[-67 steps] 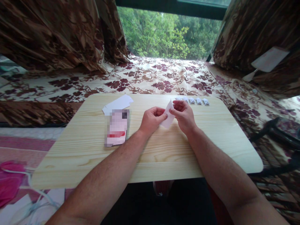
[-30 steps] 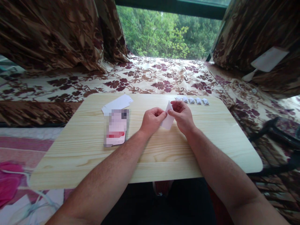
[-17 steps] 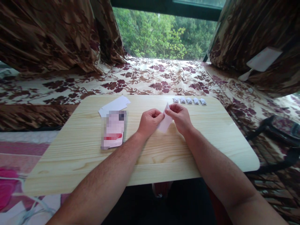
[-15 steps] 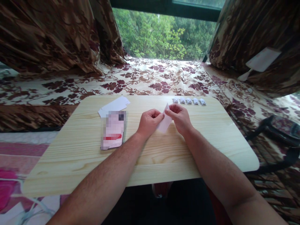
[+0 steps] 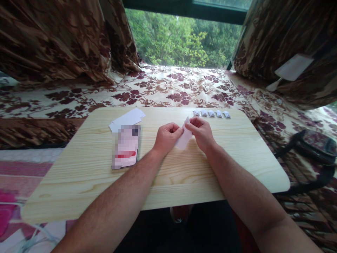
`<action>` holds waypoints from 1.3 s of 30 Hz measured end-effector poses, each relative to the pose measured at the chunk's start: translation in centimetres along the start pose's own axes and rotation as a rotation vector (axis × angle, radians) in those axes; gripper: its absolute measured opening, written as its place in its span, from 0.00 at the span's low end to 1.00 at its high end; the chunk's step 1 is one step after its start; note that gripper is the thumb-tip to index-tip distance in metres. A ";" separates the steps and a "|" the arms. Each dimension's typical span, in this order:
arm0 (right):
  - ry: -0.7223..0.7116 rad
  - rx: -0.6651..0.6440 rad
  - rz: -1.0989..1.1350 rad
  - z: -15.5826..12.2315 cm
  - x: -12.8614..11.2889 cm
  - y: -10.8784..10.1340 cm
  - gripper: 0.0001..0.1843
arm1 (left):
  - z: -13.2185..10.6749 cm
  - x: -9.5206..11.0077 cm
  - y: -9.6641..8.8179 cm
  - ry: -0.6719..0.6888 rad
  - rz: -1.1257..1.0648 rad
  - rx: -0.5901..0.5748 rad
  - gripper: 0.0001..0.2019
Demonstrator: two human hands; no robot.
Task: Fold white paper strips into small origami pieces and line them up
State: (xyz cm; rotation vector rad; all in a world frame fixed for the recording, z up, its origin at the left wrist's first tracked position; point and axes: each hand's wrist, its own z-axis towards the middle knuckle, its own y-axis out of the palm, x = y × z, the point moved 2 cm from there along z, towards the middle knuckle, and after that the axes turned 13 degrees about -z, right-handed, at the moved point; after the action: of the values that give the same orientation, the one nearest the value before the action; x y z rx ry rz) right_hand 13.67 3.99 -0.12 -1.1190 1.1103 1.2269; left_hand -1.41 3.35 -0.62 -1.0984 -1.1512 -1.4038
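Observation:
A small sheet of white paper point(image 5: 184, 137) is held above the middle of the table, tilted, with its upper end narrowing to a point. My left hand point(image 5: 168, 136) pinches its left edge between thumb and fingers. On the other side, my right hand point(image 5: 201, 130) grips the upper right part, thumb on the near face. Just beyond my right hand, several small folded white paper pieces point(image 5: 211, 113) stand in a row near the far edge. The fingertips behind the paper are hidden.
The pale wooden table point(image 5: 184, 175) has rounded corners. On its left lie a stack of white paper strips point(image 5: 127, 119) and a phone point(image 5: 126, 146) with a blurred screen. A white lamp point(image 5: 293, 66) stands at the back right, by the curtain point(image 5: 276, 31). A black bag point(image 5: 316, 144) is at the right.
Both hands keep their hold on the paper, almost unmoved. The whole view has shifted very slightly.

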 end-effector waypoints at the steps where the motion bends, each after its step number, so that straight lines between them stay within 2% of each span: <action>1: 0.000 0.000 0.000 0.0 0.0 0.0 0.15 | 0.0 0.0 0.0 0.001 0.002 0.001 0.15; 16: 0.018 0.036 -0.021 -0.1 -0.2 0.0 0.15 | 0.0 -0.2 0.2 -0.026 -0.090 -0.017 0.12; 39: -0.018 0.038 -0.044 -0.1 -0.1 0.0 0.13 | -0.1 0.0 0.1 -0.004 -0.005 -0.004 0.13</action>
State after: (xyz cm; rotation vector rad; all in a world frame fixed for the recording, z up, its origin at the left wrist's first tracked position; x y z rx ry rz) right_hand 13.66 3.90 -0.06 -1.0963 1.0862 1.1750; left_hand -1.36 3.29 -0.60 -1.1019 -1.1555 -1.4092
